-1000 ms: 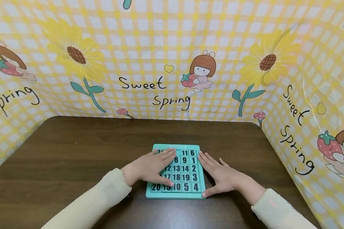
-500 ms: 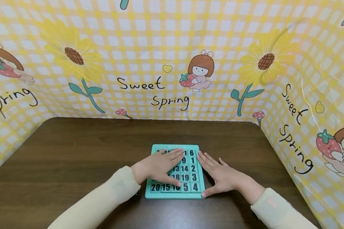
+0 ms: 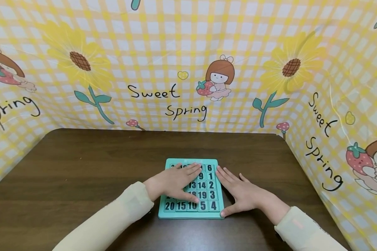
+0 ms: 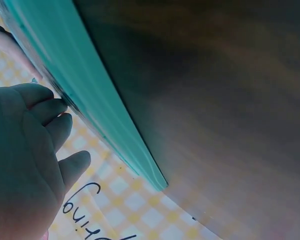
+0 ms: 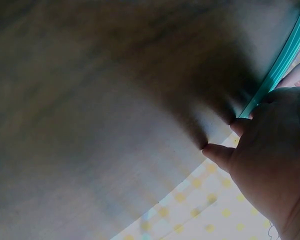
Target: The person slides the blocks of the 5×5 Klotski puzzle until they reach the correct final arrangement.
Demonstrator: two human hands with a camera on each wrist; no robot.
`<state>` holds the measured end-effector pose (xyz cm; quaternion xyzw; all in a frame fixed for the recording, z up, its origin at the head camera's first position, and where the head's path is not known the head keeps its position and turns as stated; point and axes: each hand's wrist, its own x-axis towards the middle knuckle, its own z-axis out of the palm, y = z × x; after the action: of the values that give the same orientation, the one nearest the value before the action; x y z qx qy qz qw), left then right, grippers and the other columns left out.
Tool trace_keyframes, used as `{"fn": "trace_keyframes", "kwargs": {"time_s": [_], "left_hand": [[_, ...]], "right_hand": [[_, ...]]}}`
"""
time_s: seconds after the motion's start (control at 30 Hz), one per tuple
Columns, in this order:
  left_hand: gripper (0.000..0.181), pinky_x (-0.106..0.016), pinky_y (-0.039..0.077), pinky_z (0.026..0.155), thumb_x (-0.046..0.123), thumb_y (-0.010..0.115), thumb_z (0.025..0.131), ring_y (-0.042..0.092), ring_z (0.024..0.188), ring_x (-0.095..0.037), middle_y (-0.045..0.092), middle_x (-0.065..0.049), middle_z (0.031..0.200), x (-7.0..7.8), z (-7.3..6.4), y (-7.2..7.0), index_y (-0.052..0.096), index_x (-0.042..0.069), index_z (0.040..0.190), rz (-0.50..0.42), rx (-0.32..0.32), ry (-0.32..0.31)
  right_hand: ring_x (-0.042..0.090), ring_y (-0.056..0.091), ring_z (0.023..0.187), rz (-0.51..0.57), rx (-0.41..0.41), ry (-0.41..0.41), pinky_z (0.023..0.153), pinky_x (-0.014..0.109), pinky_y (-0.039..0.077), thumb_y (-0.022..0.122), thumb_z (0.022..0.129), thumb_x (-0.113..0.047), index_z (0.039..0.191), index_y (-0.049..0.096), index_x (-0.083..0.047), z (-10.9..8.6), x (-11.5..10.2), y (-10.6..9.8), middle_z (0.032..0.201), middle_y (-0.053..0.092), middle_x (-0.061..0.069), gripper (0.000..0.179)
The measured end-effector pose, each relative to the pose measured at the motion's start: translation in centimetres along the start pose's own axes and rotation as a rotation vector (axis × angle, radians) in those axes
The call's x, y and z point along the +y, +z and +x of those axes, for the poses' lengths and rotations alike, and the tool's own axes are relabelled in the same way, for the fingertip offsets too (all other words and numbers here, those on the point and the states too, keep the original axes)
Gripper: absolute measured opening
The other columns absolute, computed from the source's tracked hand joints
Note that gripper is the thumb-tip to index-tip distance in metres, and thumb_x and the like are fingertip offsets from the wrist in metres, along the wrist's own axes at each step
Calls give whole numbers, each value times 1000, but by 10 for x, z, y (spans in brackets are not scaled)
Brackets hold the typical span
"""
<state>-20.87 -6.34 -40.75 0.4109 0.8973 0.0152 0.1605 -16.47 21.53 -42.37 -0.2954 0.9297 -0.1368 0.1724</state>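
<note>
- Board point(image 3: 202, 195), turquoise, lies flat on the tabletop point(image 3: 81, 181), in the near part of it and between the two hands. Digits stand upright in the head view, so it presumably faces the person for easy reading.
- Numbered tiles point(image 3: 202, 185) sit in a grid inside the raised frame point(image 3: 191, 215), which likely keeps them from leaving the board. Right column, far to near: 6, 1, 2, 3, 4. Much of the upper left is covered; any gap under the hand cannot be told.
- Left hand point(image 3: 175, 183): wide, palm down, fingers extended across the far rows, thumb apart over the near ones. Grips nothing. Probable reason: closely set tiles offer little to pinch, so a flat hand suits them better.
- Right hand point(image 3: 242, 191): also wide, holding nothing. Long fingers lie along the frame's right side, thumb at the near right corner. In the right wrist view some fingertips appear to meet the tabletop. Judged to be a brace against the board slipping sideways.
- Left sleeve point(image 3: 110, 216) and right sleeve point(image 3: 304, 226), both pale, end short of the wrists; tile faces stay uncovered by fabric.
- Cloth backdrop point(image 3: 150, 38), yellow check with flowers and "Sweet Spring" lettering, rises behind and at both sides of the tabletop, possibly as a screen.
</note>
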Motion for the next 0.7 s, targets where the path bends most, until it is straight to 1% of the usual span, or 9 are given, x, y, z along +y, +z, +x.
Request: {"fn": "trace_keyframes", "kwargs": {"time_s": [0.3,0.47,0.6,0.7], "left_hand": [[103,-55,15,124,79,46,86,8,156,-17,9,2,169,-7,-12,3,15,17,161,-8,11,-25],[103,-56,16,123,79,47,86,10,156,-18,10,1,169,-10,-18,3,16,16,161,-21,23,-28],[103,-56,16,123,80,46,86,9,156,-18,10,1,169,-11,-21,4,15,16,161,-16,20,-30],[103,-56,16,123,79,46,86,9,156,-18,10,0,169,-9,-20,3,15,16,161,-20,30,-25]], "right_hand": [[32,2,156,6,4,-4,113,74,14,66,73,-78,161,5,-10,0,-1,-1,169,-4,6,127],[32,2,156,9,9,-5,113,75,14,67,73,-77,161,5,-10,-1,-2,-1,169,-3,7,127],[33,3,156,14,10,-14,112,76,14,67,74,-77,161,5,-10,-1,-1,-1,169,-3,8,126],[32,2,156,10,7,-10,112,75,14,67,73,-77,161,5,-11,0,0,-1,169,-3,6,126]]}}
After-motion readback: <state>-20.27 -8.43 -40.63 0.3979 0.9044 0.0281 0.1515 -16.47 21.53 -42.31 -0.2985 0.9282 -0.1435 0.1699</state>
